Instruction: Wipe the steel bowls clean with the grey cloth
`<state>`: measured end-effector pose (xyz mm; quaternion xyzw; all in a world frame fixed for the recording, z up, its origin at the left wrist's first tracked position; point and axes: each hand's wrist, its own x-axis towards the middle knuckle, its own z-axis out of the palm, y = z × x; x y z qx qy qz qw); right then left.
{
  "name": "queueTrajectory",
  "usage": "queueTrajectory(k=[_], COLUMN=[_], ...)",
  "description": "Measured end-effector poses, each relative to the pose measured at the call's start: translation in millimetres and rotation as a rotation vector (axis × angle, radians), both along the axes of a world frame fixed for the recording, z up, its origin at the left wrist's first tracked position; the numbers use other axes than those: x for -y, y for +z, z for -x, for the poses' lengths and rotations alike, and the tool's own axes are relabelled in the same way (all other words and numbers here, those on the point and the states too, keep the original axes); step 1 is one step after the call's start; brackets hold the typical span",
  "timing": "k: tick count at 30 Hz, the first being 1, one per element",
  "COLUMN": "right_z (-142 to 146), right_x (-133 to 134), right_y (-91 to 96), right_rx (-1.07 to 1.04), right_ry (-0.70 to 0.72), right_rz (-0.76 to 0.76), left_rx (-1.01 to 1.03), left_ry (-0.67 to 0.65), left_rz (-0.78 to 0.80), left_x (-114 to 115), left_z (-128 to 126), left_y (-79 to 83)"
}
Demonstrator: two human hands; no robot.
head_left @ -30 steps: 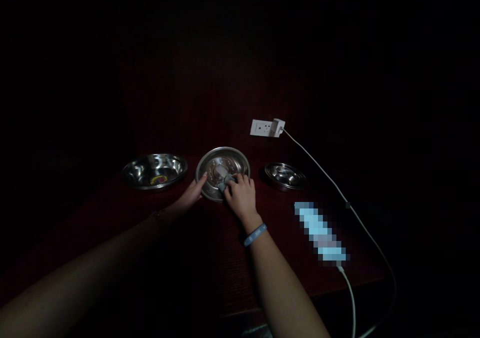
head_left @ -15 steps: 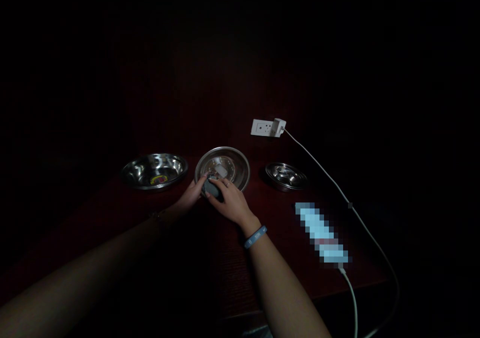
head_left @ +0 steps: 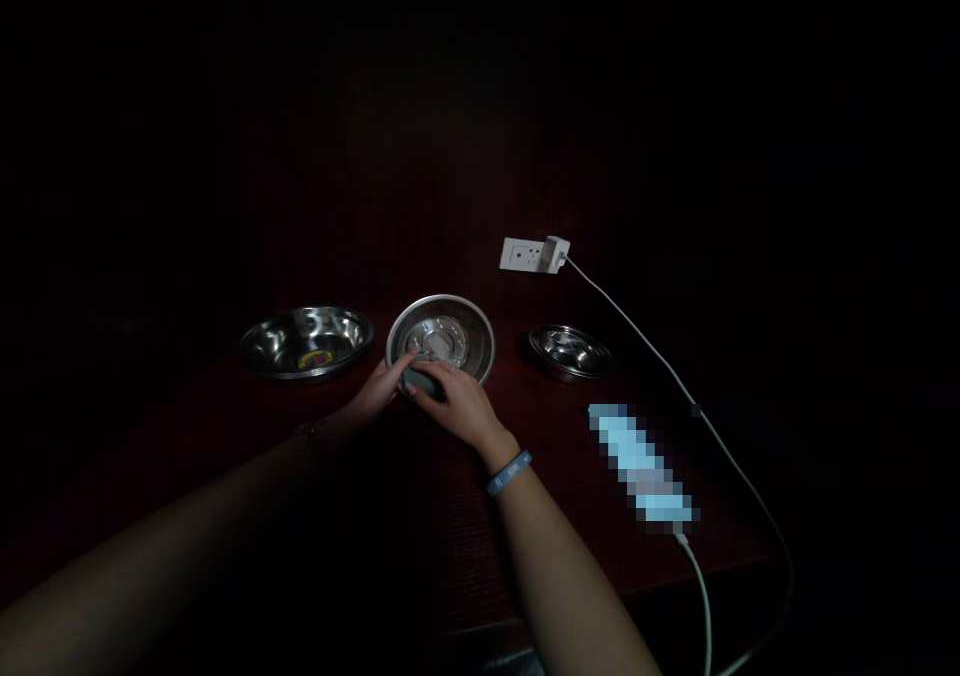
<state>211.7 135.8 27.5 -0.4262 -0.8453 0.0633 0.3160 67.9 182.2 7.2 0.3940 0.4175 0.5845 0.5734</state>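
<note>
A steel bowl is tilted toward me in the middle, its inside facing me. My left hand grips its lower left rim, thumb reaching over the edge. My right hand, with a blue wristband, curls around a dull grey-green piece that looks like a cloth, pressed at the bowl's near rim. Its exact kind is hard to tell in the dim light. The left fingers beneath the bowl are hidden. A pale rectangular patch shows on the bowl's bottom.
On the dark red table, a wide steel basin with a yellow-red sticker stands left. Smaller stacked steel bowls stand right. A pixelated lit phone-like object lies nearer, its white cable running to a wall socket.
The bowl has tipped slightly and its pale patch has shifted a little left. Both hands stay at its near rim, the right one still on the grey-green piece. The whole view moves slightly.
</note>
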Motion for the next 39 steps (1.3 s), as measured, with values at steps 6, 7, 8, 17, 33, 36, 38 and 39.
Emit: queueTrajectory(k=[6,7,8,17,33,36,38,39], right_z=[0.7,0.7,0.7,-0.7,-7.8,-7.0,-6.0,-5.5], right_x=[-0.3,0.0,0.4,1.6,-4.7,-4.9,-4.5,-4.2], right_y=[0.5,0.7,1.0,5.3,3.4,2.9,2.7,2.7], right_rx=[0.035,0.046,0.057,0.222,0.309,0.314,0.316,0.319], right_ry=[-0.032,-0.042,-0.05,-0.225,-0.551,-0.547,-0.546,-0.546], right_rz=[0.033,0.038,0.041,0.028,-0.12,-0.111,-0.096,-0.085], left_rx=[-0.032,-0.032,-0.034,-0.052,-0.032,-0.051,-0.071,-0.086], left_ry=[0.062,0.074,0.089,0.09,0.036,0.056,0.047,0.038], left_rz=[-0.013,-0.009,-0.004,0.026,0.026,0.027,-0.008,-0.033], left_x=[-9.1,-11.0,-13.0,-25.6,-22.9,-17.7,-12.7,-10.4], left_z=[3.1,3.7,4.4,9.7,7.4,6.3,5.5,5.1], left_y=[-11.5,-13.7,-15.8,-30.4,-26.2,-21.8,-17.9,-16.1])
